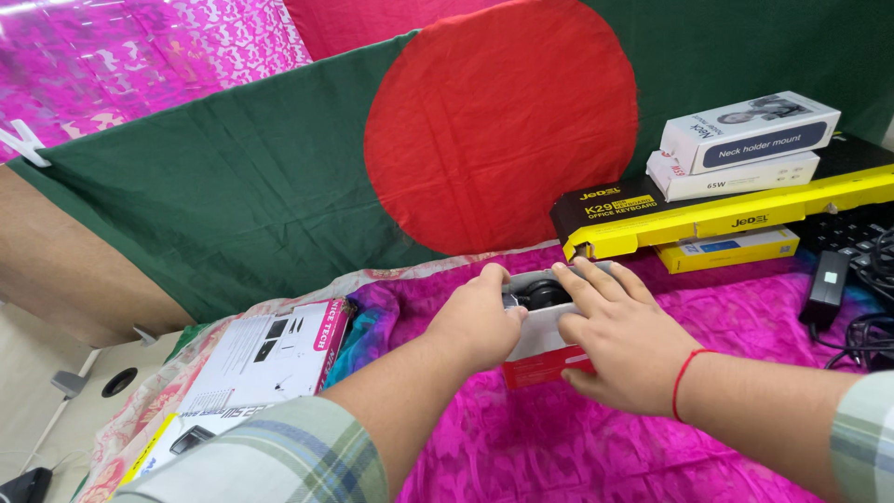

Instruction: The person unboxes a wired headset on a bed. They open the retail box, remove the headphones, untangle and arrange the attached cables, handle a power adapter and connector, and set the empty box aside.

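- Left hand (477,321) is curled shut on the near end of the small red-and-white box (545,359), which lies on the pink cloth (559,447);
- box already open, black device (540,294) still inside;
- right hand (619,340) lies flat, fingers spread, pressing the box without gripping it.

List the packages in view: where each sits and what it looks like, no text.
Small box: centre, under both hands, white with red base, dark item inside.
Long flat box: right rear, black and yellow.
Two small oblong boxes: stacked on it, white, top one with dark panel.
Flat yellow box: beneath the long one.
White box: left, pink edge, printed pictures.
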A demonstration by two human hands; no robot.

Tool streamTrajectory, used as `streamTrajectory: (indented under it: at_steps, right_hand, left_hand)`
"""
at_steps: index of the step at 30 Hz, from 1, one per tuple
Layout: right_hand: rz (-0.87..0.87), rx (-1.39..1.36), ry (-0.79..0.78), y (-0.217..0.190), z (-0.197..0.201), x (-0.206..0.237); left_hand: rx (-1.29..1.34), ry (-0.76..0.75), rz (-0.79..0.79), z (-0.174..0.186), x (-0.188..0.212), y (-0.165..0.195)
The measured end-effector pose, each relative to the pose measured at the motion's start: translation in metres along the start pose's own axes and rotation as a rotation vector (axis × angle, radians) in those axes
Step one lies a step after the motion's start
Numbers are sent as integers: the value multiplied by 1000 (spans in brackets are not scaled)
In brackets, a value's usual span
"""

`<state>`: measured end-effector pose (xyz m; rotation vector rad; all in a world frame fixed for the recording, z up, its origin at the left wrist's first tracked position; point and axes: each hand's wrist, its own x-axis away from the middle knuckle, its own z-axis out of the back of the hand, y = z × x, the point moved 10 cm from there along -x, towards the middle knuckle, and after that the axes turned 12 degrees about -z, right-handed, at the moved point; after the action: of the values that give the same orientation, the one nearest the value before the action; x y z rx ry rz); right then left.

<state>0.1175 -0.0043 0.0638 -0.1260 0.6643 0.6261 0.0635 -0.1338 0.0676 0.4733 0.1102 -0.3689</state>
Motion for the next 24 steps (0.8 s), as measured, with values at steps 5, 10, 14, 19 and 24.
streamTrajectory:
  at_steps: [5,10,14,19,24]
  right_hand:
    - [12,-78,70,1,-2,9]
    - [-378,-305,-79,54,-4,-18]
    - [-632,-87,-409,87,-15,-25]
    - [-713,-145,-606,92,-15,-29]
    - [-683,-109,-680,96,-20,-33]
  left_hand:
    - [-25,36,-108,2,4,7]
    - [-55,-56,27,3,2,-9]
    - [-70,-84,54,7,-5,-7]
    - [-58,-74,91,18,-1,-4]
    - [-139,-52,167,39,11,4]
